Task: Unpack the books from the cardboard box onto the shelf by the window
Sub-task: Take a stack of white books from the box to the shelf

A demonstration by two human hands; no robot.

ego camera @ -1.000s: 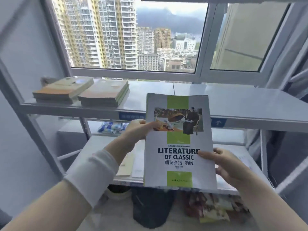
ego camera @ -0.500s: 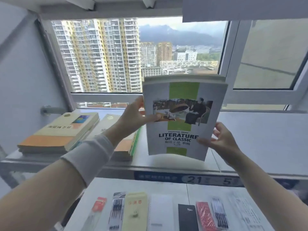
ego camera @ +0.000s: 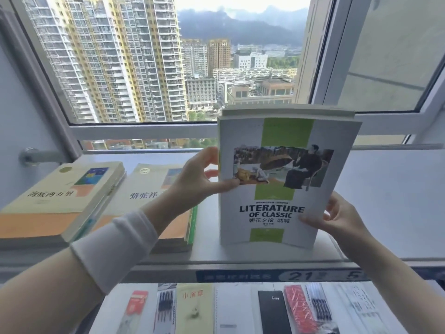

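Observation:
I hold a white and green book titled "Literature of Classic" upright over the grey shelf below the window. My left hand pinches its left edge, thumb on the cover. My right hand grips its lower right edge. The book's bottom edge is at or just above the shelf surface; I cannot tell if it touches. Two cream and orange books lie flat to the left: one at the far left, another partly hidden behind my left wrist. The cardboard box is out of view.
The window frame runs right behind the shelf. A lower shelf holds pens, notebooks and packaged stationery. A blue label strip marks the upper shelf's front edge. A grey wall with a metal fitting stands at the left.
Both hands have carried the book up from below the shelf to stand on end over it. Since half a second ago it has come closer to the shelf surface.

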